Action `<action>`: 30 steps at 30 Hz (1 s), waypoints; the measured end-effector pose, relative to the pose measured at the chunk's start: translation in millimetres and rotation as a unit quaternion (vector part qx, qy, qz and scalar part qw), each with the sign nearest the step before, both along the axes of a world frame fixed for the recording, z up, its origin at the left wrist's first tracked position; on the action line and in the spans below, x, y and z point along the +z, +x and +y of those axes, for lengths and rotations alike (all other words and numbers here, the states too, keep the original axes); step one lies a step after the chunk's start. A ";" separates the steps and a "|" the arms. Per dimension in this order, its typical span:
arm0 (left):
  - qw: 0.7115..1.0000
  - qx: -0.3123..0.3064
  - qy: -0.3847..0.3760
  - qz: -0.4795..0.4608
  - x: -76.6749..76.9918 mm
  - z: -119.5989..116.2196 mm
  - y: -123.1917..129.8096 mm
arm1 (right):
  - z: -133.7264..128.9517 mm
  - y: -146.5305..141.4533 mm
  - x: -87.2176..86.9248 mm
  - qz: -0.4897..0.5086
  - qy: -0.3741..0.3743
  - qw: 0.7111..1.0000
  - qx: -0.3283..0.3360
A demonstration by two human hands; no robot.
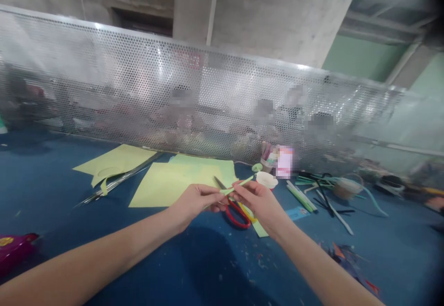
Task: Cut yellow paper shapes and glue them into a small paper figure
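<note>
Between my two hands, above the blue table, is a narrow light-green paper strip (247,180). My left hand (204,197) pinches its left end, and my right hand (252,196) pinches it further right, with the tip sticking out beyond the fingers. Below and behind the hands lie red-handled scissors (237,217), one dark blade pointing up to the left past my fingers; the hands partly cover them. Yellow-green paper sheets (152,186) lie behind my left hand. Close by my right hand is a small white cup (266,180).
Thin silvery rods (120,183) lie on the left by a curled paper cutting. At the right are green and white sticks (301,196), black stems (328,199) and a tub (347,188). A purple object (17,250) sits at the left edge. A perforated metal screen (138,88) bounds the table's back.
</note>
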State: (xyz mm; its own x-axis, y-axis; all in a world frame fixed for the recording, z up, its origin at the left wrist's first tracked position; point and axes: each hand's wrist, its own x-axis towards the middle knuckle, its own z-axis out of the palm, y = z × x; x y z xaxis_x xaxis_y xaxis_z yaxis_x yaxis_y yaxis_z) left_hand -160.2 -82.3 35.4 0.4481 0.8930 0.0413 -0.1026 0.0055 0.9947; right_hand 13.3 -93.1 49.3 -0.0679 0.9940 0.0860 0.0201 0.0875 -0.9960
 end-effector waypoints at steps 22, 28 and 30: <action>0.987 -0.034 -0.147 0.057 -22.8 -15.5 17.6 | -133.7 203.1 -56.4 -0.710 -0.020 0.674 -0.204; 0.986 -0.028 -0.142 0.077 -19.4 -20.1 17.0 | -149.9 152.7 -48.0 -0.614 0.125 0.758 -0.182; 0.987 -0.037 -0.140 0.075 -19.0 -21.8 17.3 | -155.0 121.5 -44.8 -0.546 0.101 0.822 -0.123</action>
State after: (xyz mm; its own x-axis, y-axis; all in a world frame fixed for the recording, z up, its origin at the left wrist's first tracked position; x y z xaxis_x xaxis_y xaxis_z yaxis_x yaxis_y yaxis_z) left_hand -142.9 -104.1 16.4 0.4951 0.8244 -0.2744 0.0571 0.2842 0.9571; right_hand 134.8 -248.1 4.4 -0.0125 0.9619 0.2730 0.9349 0.1081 -0.3380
